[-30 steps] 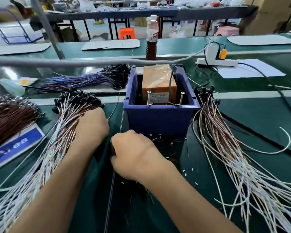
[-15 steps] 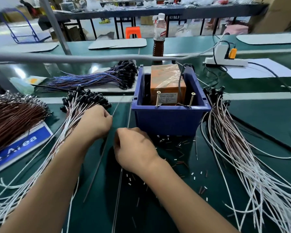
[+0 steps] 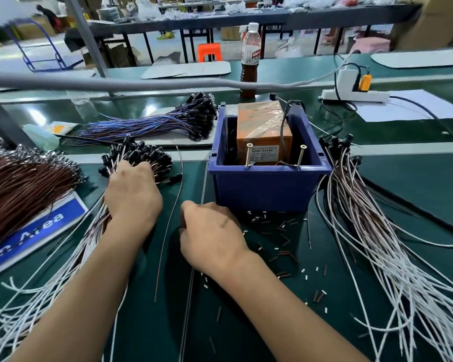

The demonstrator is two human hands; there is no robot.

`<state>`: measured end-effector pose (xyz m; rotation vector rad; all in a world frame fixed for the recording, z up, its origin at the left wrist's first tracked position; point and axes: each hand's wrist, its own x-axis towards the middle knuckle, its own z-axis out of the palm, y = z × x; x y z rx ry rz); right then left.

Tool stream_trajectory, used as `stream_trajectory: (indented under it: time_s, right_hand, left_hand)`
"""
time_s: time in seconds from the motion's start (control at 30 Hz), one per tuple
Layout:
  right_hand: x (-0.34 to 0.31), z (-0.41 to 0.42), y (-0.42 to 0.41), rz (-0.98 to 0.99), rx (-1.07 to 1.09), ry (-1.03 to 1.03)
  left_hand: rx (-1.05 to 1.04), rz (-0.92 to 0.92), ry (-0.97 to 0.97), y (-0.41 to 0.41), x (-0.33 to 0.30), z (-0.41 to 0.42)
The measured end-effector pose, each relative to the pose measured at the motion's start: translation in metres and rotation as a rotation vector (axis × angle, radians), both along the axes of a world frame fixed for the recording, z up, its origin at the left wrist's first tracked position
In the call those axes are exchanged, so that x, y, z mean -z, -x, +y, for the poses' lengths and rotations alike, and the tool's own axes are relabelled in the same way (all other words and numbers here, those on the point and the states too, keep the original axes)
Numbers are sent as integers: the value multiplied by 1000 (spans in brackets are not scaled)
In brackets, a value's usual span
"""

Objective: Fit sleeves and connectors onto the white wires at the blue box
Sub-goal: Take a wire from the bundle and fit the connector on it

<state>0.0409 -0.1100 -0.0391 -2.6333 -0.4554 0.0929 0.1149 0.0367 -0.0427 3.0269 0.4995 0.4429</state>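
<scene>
My left hand [image 3: 131,197] lies on the left bundle of white wires [image 3: 50,278], its fingers curled into the bundle's cluster of black connectors [image 3: 141,155]. My right hand [image 3: 209,231] rests on the mat just in front of the blue box [image 3: 267,186], with its fingers curled under and their tips hidden. One thin brown wire [image 3: 168,226] lies loose between the hands. Small sleeve pieces [image 3: 280,231] are scattered on the mat before the box. A second white wire bundle [image 3: 382,252] with black connectors [image 3: 335,142] fans out to the right.
Inside the box sit an orange block [image 3: 262,129] and two upright screws [image 3: 248,155]. A blue-purple wire bundle [image 3: 154,124] lies behind, and brown wires [image 3: 19,184] and a blue sign [image 3: 32,231] lie left. A bottle [image 3: 250,58], power strip [image 3: 356,94] and grey bar [image 3: 115,83] are further back.
My left hand has moved forward along the left bundle onto its black connectors. My right hand stays in front of the box. A single brown wire now lies between them.
</scene>
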Motion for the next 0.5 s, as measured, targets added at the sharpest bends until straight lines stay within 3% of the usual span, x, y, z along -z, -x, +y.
stream_trajectory:
  time_s: [0.17, 0.23, 0.3, 0.37, 0.43, 0.5]
  right_hand:
    - [3, -6, -3, 10, -9, -74]
    - [3, -9, -5, 35, -15, -109]
    - [3, -12, -7, 54, -32, -134]
    - [3, -12, -6, 66, -59, -181]
    - [2, -9, -5, 46, -70, -331]
    - [-2, -2, -2, -27, -38, -490]
  left_hand:
    - [55, -73, -18, -5, -11, 7]
    - [115, -158, 77, -6, -19, 7]
    - [158, -285, 297, -6, -27, 8]
    - [206, -338, 633, -4, -37, 2]
    - [228, -382, 971, -6, -46, -7]
    - [270, -471, 1189, -11, -61, -12]
